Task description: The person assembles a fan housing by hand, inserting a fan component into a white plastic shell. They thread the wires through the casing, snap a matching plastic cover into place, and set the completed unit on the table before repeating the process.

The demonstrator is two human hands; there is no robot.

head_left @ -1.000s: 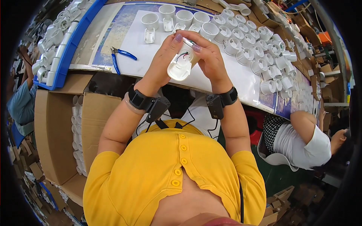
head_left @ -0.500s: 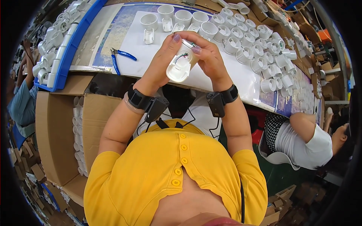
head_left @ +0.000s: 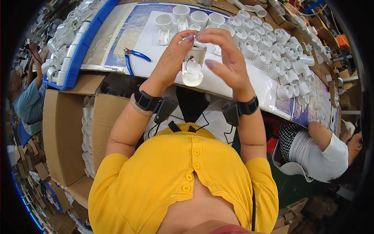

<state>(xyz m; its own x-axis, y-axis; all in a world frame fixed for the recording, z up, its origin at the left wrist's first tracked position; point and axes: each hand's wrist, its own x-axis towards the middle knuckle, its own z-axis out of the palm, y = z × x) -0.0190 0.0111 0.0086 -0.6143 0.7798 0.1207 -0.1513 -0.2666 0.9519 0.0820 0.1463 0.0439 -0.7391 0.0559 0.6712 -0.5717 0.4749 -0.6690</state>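
Observation:
A white plastic cylindrical housing (head_left: 192, 75) with an open cradle-shaped end and dark wires inside is upright over the table's near edge. My left hand (head_left: 170, 58) is closed round its left side. My right hand (head_left: 230, 61) is spread at its right, thumb apart from the fingers; its fingertips are near the housing's top rim, and whether they touch it I cannot tell. Beyond my hands stand several white cups with cradle-shaped tabs, one a white cup (head_left: 164, 22). To the left lie blue-handled cutting pliers (head_left: 141, 55), jaws apart.
Many white cylindrical cups (head_left: 261, 58) crowd the table's right side. A blue tray (head_left: 81, 54) of white parts stands at the left. Below it, a cardboard box (head_left: 66, 136) holds white tubes. A co-worker (head_left: 319, 152) sits at the right, another person (head_left: 29, 99) at far left.
My right hand has loosened from the housing, its thumb and fingers spreading to the right. My left hand still holds the housing, now turned more upright. The whole view has shifted slightly.

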